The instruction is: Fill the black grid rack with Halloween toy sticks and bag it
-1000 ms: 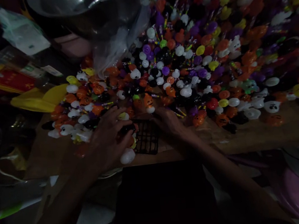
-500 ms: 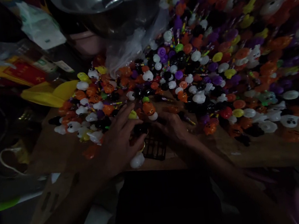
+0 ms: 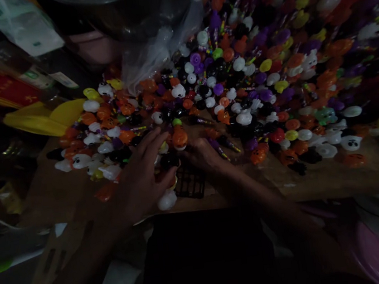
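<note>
My left hand (image 3: 143, 177) lies along the left side of a small black grid rack (image 3: 191, 185), fingers stretched out and thumb apart. Its thumb is close to a black topper (image 3: 170, 161); whether they touch I cannot tell. My right hand (image 3: 204, 155) is over the rack's right far corner with curled fingers, and what they hold is hidden. Between the hands, an orange pumpkin-like topper (image 3: 179, 137) stands at the far side of the rack. A white round topper (image 3: 167, 200) sits at the near left corner. Dim light blurs details.
Many colourful topped sticks, with ghost (image 3: 178, 91) and pumpkin (image 3: 259, 153) shapes, cover the wooden table (image 3: 243, 190) behind and right. A purple-ended stick (image 3: 218, 148) lies beside my right hand. A metal bowl (image 3: 127, 17), clear plastic bag (image 3: 149, 57) and yellow object (image 3: 33, 122) are behind.
The view has shifted, so the table's things sit further left. My right hand has moved left toward the rack with its fingers more curled, uncovering a purple-ended stick. My left hand keeps its place.
</note>
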Action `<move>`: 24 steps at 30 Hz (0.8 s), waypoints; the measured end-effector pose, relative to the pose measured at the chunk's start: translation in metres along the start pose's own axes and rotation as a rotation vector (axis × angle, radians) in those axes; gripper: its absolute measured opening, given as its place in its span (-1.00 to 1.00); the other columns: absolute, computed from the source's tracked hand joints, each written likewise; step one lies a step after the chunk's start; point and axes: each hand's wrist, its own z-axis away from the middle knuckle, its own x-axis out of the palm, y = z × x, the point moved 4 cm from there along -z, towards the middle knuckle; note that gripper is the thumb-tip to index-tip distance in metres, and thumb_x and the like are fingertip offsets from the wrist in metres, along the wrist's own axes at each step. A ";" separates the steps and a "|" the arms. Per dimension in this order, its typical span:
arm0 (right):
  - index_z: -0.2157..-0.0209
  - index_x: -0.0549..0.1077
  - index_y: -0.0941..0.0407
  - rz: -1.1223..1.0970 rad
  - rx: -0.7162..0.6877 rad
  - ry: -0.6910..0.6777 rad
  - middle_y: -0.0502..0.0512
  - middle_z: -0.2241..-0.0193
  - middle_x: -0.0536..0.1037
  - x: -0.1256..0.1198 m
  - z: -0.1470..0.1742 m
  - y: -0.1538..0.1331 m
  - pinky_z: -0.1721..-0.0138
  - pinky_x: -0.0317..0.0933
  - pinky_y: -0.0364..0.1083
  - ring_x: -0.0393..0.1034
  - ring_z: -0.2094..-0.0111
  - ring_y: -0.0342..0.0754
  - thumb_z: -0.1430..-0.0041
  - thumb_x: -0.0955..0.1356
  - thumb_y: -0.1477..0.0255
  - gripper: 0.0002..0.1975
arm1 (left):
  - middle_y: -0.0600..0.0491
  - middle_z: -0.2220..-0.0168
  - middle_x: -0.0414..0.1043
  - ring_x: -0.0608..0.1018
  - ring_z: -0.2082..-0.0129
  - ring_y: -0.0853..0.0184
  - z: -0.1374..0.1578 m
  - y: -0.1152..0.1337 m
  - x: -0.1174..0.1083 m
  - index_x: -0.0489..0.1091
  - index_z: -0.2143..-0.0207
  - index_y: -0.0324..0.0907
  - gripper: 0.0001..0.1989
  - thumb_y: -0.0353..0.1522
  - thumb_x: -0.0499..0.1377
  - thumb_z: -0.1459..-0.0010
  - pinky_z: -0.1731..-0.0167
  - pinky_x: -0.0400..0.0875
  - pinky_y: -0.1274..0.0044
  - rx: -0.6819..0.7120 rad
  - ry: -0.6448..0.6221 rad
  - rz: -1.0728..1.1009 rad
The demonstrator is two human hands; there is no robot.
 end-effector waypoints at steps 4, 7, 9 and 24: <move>0.06 0.60 0.18 0.042 0.023 0.016 0.13 0.18 0.67 0.002 0.004 0.000 0.07 0.35 -0.08 0.55 0.15 0.02 -0.27 0.39 0.53 -0.77 | -0.05 -0.43 0.16 0.28 -0.41 0.06 0.000 0.000 0.001 0.08 -0.39 0.03 -0.39 -0.22 0.13 -0.34 -0.30 0.39 0.20 0.016 0.002 -0.015; 0.04 0.59 0.18 0.067 0.008 0.029 0.14 0.15 0.67 0.001 0.008 -0.001 0.06 0.35 -0.08 0.53 0.13 0.01 -0.29 0.38 0.51 -0.76 | -0.05 -0.43 0.16 0.28 -0.41 0.08 0.001 0.000 0.001 0.06 -0.39 0.03 -0.38 -0.24 0.13 -0.33 -0.31 0.39 0.22 0.036 0.006 -0.019; 0.06 0.59 0.18 0.105 -0.013 0.008 0.16 0.13 0.66 0.004 0.009 -0.001 0.06 0.34 -0.08 0.53 0.13 0.01 -0.30 0.36 0.52 -0.78 | -0.04 -0.44 0.13 0.28 -0.41 0.07 0.000 0.000 0.000 0.04 -0.41 0.05 -0.36 -0.24 0.13 -0.34 -0.32 0.38 0.21 0.038 0.001 -0.019; -0.09 0.47 0.16 0.213 -0.086 -0.066 0.22 -0.07 0.56 0.020 0.011 -0.004 -0.04 0.32 -0.01 0.45 0.01 0.03 -0.35 0.27 0.56 -0.67 | -0.18 -0.15 0.48 0.47 -0.16 -0.13 -0.031 0.010 0.018 0.46 -0.13 -0.15 -0.53 -0.24 -0.05 -0.31 -0.17 0.32 -0.01 0.103 -0.209 -0.252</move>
